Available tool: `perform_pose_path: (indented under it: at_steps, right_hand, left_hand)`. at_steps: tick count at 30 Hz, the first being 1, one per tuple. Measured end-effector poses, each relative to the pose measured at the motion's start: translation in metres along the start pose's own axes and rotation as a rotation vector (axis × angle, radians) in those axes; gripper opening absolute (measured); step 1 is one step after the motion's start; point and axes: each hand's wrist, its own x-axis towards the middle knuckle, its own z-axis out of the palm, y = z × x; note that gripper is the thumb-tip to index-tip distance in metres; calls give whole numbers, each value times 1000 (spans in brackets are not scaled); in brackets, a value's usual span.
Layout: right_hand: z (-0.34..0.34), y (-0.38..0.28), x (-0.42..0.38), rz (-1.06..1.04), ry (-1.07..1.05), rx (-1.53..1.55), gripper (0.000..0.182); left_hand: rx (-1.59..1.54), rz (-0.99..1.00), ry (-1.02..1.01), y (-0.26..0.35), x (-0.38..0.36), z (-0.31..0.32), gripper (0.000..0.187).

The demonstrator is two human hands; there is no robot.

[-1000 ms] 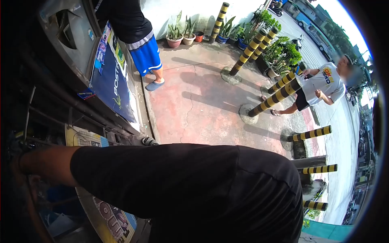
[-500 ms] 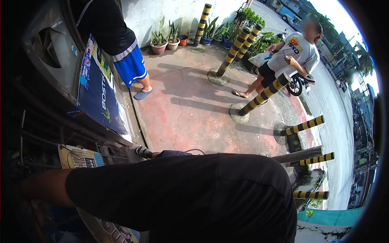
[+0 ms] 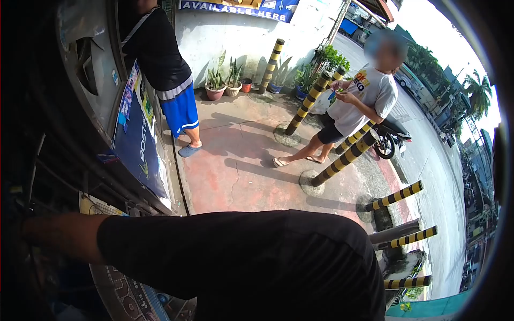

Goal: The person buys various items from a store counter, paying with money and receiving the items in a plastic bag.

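My right arm, in a black sleeve (image 3: pixel 241 251), stretches across the bottom of the head view towards the left. The bare forearm (image 3: pixel 67 235) runs into deep shadow at the left edge. My right hand is lost in that dark, so its fingers and anything in them cannot be made out. Below the arm lies a printed board (image 3: pixel 131 302) with large lettering. Part of a yellowish printed panel (image 3: pixel 93 204) shows just above the forearm. My left hand is out of view.
A person in blue shorts (image 3: pixel 179 109) leans at a counter with a blue poster (image 3: pixel 140 144). Another in a white shirt (image 3: pixel 360 104) stands holding something small. Striped posts (image 3: pixel 345 159), potted plants (image 3: pixel 216 88) and a parked motorcycle (image 3: pixel 388 139) stand around the reddish pavement (image 3: pixel 251 184).
The person in the white shirt has stepped left, nearer the counter. The view has tilted up, showing a banner on the wall. My arm stays stretched to the left.
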Motion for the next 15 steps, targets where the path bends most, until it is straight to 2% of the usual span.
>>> perform_pose_path:
  at_steps: [4,10,15]
  right_hand:
    - [11,-3,34,161,102,-97,26]
    - [63,-12,153,882,403,-592,25]
    - [101,-5,231,1244,479,-732,23]
  left_hand:
    - [4,-7,-1,-1,-5,0,23]
    - [14,-32,-8,-6,-18,-6,23]
    - [29,-46,-17,-8,-25,-13,23]
